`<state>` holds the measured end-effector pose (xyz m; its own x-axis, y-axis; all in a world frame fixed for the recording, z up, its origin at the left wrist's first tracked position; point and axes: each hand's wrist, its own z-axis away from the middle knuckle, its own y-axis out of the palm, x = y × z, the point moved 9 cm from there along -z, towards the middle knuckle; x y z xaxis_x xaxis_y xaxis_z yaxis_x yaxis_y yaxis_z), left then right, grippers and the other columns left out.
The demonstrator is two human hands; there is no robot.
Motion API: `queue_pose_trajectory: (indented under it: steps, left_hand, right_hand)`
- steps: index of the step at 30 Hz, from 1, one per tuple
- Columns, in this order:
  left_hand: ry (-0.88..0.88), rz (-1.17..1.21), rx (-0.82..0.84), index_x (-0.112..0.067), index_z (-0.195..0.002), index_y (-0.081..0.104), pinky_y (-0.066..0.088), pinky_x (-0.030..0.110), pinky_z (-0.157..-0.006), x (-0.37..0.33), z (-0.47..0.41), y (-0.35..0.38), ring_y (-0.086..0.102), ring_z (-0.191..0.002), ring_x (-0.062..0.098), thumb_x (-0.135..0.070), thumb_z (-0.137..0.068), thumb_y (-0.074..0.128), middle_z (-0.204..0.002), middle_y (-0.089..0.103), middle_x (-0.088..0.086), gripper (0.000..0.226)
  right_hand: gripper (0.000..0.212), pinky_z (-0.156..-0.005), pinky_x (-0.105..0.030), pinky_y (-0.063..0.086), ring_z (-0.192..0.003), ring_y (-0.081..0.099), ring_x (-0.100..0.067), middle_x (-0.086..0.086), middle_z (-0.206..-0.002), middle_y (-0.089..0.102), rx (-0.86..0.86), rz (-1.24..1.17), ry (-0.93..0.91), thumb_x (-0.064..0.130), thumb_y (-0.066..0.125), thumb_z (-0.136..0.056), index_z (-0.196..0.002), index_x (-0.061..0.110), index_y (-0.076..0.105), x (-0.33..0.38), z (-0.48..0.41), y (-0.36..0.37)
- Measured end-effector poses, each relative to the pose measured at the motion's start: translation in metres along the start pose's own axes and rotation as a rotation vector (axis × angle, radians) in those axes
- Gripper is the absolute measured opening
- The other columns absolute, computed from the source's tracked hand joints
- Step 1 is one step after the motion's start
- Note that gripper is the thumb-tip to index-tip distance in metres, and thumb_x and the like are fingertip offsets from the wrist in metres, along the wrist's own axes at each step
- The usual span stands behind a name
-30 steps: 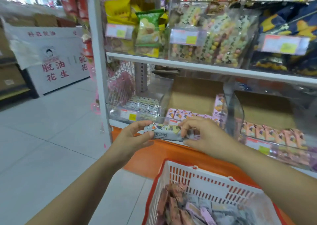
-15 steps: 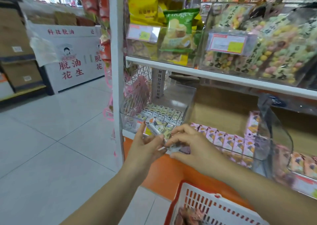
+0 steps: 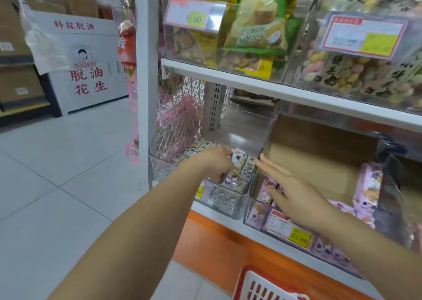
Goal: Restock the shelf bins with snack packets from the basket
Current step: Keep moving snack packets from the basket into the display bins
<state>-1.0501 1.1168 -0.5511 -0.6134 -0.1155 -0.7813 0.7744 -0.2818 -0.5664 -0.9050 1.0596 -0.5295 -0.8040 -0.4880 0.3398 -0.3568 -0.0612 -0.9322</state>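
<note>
Backdrop: shop aisle, pale tiled floor (image 3: 57, 162), and a white display cabinet (image 3: 91, 71) with red lettering far left.
Shelf post: the white upright (image 3: 146, 94) frames the bins, and here's the action just past it!
Left bin: the clear bin (image 3: 225, 200) on the lower shelf has rows of white packets lined up near its front.
Left hand: the left hand (image 3: 214, 162) reaches inside that bin, fingers curled round a white packet (image 3: 238, 157).
Packet: it sits at the fingertips, just above the rows, not yet laid down.
Risk one: if it's let go at a tilt, I reckon it lands across the row or knocks the neighbours crooked.
Basket: only the red-and-white rim (image 3: 251, 277) shows at the bottom edge, contents out of view.
Right hand: the right hand (image 3: 296, 194) is flat, fingers straight, holding nothing, and hovers over the divider between the two bins.
Risk two: a careless sweep here could nudge the divider wall or push stock around.
Pink bin: pink packets (image 3: 367, 185) stand upright at its right side.
Risk three: the white packet slipping over the divider means mixed stock, and those standing pink ones look ready to topple if bumped.
</note>
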Motion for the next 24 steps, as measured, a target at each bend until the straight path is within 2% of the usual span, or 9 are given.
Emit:
queue_pose_trajectory:
  steps: [2,3,5,8,11,15,17,20,24]
  left_hand:
    - [-0.036,-0.177,0.052,-0.007,-0.138,0.045,0.053,0.041,-0.090,0.003,-0.008,0.008,0.061,-0.106,0.031,-0.009,-0.094,0.052,-0.121,0.058,0.019,0.045]
    - [-0.049,-0.204,0.082,-0.005,-0.134,0.047,0.052,0.043,-0.094,0.005,-0.012,0.013,0.060,-0.108,0.030,-0.010,-0.093,0.053,-0.126,0.056,0.019,0.041]
    - [-0.063,-0.245,0.147,-0.009,-0.118,0.054,0.051,0.042,-0.095,0.009,-0.022,0.023,0.061,-0.099,0.025,-0.010,-0.092,0.054,-0.124,0.059,0.017,0.026]
    - [-0.047,-0.468,0.189,-0.014,-0.102,0.055,0.052,0.037,-0.088,0.011,-0.031,0.032,0.056,-0.084,0.024,-0.014,-0.088,0.056,-0.114,0.065,0.016,0.014]
    - [-0.023,-0.595,0.182,-0.008,-0.093,0.060,0.046,0.033,-0.075,0.009,-0.032,0.031,0.052,-0.078,0.024,-0.017,-0.088,0.057,-0.091,0.060,0.009,0.011]
    - [-0.017,-0.654,0.196,-0.005,-0.094,0.065,0.050,0.037,-0.080,0.007,-0.027,0.032,0.052,-0.076,0.024,-0.022,-0.088,0.061,-0.077,0.057,0.004,0.019]
    - [-0.007,-0.701,0.183,0.001,-0.107,0.063,0.050,0.040,-0.085,0.003,-0.021,0.031,0.057,-0.083,0.027,-0.022,-0.089,0.060,-0.087,0.058,0.009,0.029]
    - [0.017,-0.767,0.128,-0.001,-0.124,0.056,0.046,0.032,-0.079,0.000,-0.014,0.029,0.058,-0.107,0.029,-0.021,-0.094,0.053,-0.122,0.059,0.012,0.036]
    - [0.154,-0.517,-0.187,-0.021,-0.137,0.048,0.049,0.030,-0.080,-0.006,0.020,0.021,0.060,-0.107,0.022,-0.011,-0.096,0.046,-0.133,0.056,0.002,0.043]
  right_hand:
    - [0.067,-0.098,-0.019,0.039,-0.119,0.048,0.005,0.038,-0.146,0.003,0.002,-0.005,0.013,0.014,0.049,-0.096,-0.144,0.049,0.018,-0.001,0.000,-0.002]
    - [0.069,-0.087,-0.015,0.043,-0.093,0.058,0.004,0.040,-0.146,0.003,0.006,0.001,0.024,0.014,0.050,-0.095,-0.143,0.052,0.018,-0.002,0.000,-0.001]
    - [0.072,-0.063,-0.008,0.039,-0.052,0.048,-0.005,0.043,-0.144,0.001,0.020,0.009,0.052,0.014,0.051,-0.093,-0.140,0.056,0.016,-0.004,0.001,0.001]
    - [0.073,-0.058,-0.006,0.037,-0.046,0.041,-0.008,0.045,-0.141,0.000,0.021,-0.004,0.060,0.013,0.053,-0.092,-0.139,0.057,0.016,-0.004,0.003,0.003]
    - [0.074,-0.058,-0.008,0.038,-0.046,0.042,-0.008,0.043,-0.144,0.001,0.030,0.003,0.063,0.014,0.053,-0.093,-0.139,0.057,0.015,-0.004,0.004,0.002]
    - [0.074,-0.071,-0.023,0.049,-0.063,0.058,-0.007,0.040,-0.146,0.002,0.029,0.004,0.075,0.014,0.052,-0.093,-0.140,0.056,0.015,-0.003,0.003,0.001]
    - [0.074,-0.078,-0.029,0.051,-0.090,0.064,-0.015,0.042,-0.145,0.000,0.035,-0.004,0.059,0.012,0.050,-0.092,-0.142,0.054,0.015,-0.002,0.004,0.002]
    - [0.074,-0.082,-0.025,0.046,-0.100,0.057,-0.003,0.036,-0.150,-0.004,0.039,0.021,0.037,0.011,0.049,-0.093,-0.146,0.048,0.012,0.001,0.005,0.002]
    - [0.073,-0.103,-0.017,0.032,-0.132,0.035,0.002,0.036,-0.147,-0.006,-0.021,0.004,-0.035,0.012,0.050,-0.095,-0.149,0.041,0.010,0.010,0.018,0.002]
